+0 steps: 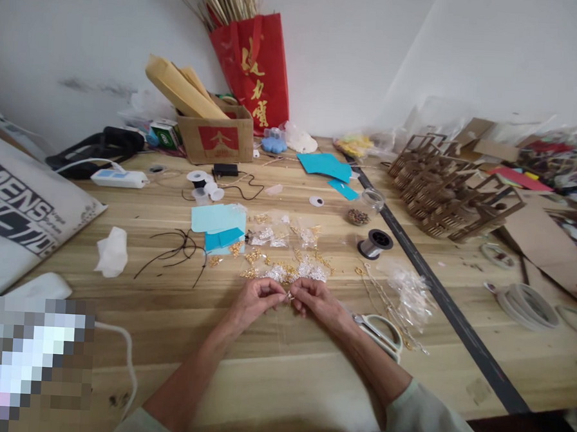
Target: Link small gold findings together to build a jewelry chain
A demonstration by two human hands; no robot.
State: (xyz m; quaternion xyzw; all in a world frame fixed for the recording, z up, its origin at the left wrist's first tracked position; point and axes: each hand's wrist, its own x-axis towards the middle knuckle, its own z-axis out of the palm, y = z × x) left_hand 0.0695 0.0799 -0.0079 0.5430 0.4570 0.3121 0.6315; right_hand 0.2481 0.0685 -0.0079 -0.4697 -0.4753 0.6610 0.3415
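My left hand [256, 299] and my right hand [316, 298] meet over the wooden table [271, 370], fingers pinched together on a tiny piece between them that I cannot make out. Just beyond the fingertips lies a scatter of small gold and clear jewellery parts [286, 267] in little bags. White-handled scissors [383, 334] rest right beside my right wrist. A spool of silver wire [375, 244] stands further right.
Light blue card pieces [218, 225], black cord [175, 255], a crumpled tissue [111, 252], a cardboard box [220, 135], a red gift bag [255, 66], wooden laser-cut frames [454, 199], tape rolls [525, 304] and a power strip [119, 178] crowd the table. A dark seam [457, 315] crosses it diagonally.
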